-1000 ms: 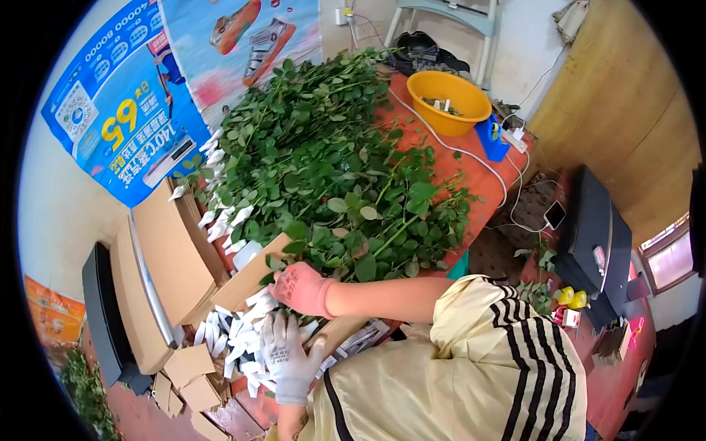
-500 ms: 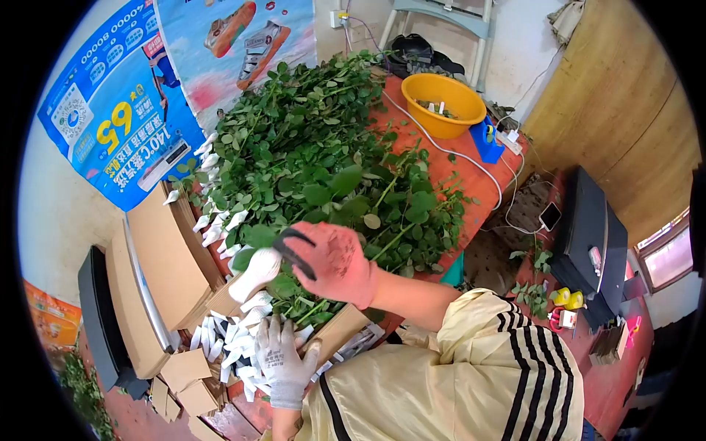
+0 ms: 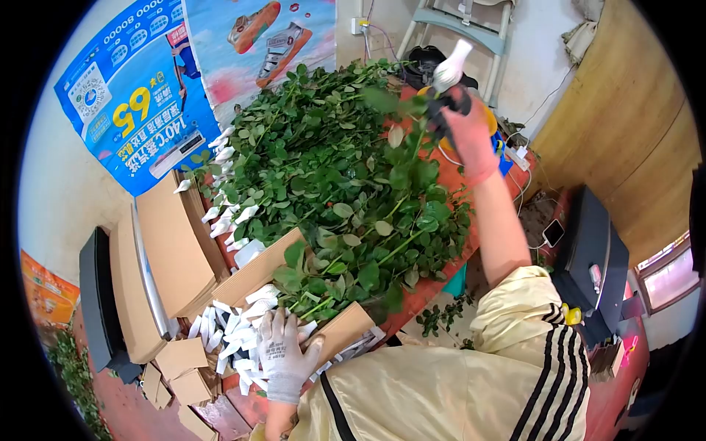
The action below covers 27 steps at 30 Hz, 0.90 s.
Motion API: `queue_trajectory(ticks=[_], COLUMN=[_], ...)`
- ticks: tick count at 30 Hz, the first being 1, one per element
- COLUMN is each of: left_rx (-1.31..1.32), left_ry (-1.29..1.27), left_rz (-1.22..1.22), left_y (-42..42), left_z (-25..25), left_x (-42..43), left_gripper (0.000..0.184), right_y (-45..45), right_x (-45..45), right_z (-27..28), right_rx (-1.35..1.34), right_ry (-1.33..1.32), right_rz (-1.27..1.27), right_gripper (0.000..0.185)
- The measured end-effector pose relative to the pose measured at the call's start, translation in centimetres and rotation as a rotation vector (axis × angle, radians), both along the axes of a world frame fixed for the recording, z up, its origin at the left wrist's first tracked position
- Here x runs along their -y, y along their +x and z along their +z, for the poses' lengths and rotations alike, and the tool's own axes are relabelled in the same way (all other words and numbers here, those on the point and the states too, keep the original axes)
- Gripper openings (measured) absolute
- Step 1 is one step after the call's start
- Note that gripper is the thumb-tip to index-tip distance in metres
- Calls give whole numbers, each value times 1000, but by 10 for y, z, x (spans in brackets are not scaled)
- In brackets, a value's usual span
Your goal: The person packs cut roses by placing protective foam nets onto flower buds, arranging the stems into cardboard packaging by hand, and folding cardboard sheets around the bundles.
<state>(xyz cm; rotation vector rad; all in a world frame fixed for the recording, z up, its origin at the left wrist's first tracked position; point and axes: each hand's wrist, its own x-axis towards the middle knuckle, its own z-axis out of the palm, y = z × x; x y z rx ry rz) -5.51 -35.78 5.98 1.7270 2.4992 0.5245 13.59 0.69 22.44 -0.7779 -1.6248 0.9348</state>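
Note:
My right hand point(image 3: 465, 132), in a pink glove with dark fingertips, is raised near the yellow basin, its fingers closed round a leafy green stem. A flower head in a white sleeve point(image 3: 450, 67) sticks up above those fingers, and leaves hang below, blurred. My left hand point(image 3: 283, 359), in a pale grey glove, lies palm down with fingers stretched beside a heap of white strips point(image 3: 239, 339). Just beyond its fingertips, green stems lie between two cardboard pieces point(image 3: 342, 332). A large pile of leafy stems point(image 3: 316, 154) covers the table, white-sleeved heads at its left edge.
The yellow basin point(image 3: 489, 116) is partly hidden behind my right hand. A white cable point(image 3: 450, 157) crosses the red table point(image 3: 412, 314). Cardboard sheets point(image 3: 170, 253) stand at left. A phone point(image 3: 553, 233) lies at right beside a black case point(image 3: 587, 246).
My right hand has moved from the cardboard up and right towards the basin, carrying the white-sleeved flower. My left hand has stayed nearly in place. The view has shifted slightly.

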Motion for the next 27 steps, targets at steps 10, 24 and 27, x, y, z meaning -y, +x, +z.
queue_trajectory(ticks=[10, 24, 27], left_rx=[8, 31, 36], left_ry=[27, 64, 56], left_rz=[3, -21, 3], left_y=[-1, -2, -3], left_z=[-7, -2, -5], left_x=[2, 2, 1], left_gripper=[61, 63, 62], right_y=[179, 107, 57], right_x=[-179, -89, -91], right_z=[-17, 18, 17], right_rx=[-853, -437, -132], right_ry=[-90, 451, 711], right_rz=[-240, -403, -639], right_gripper=[7, 25, 35])
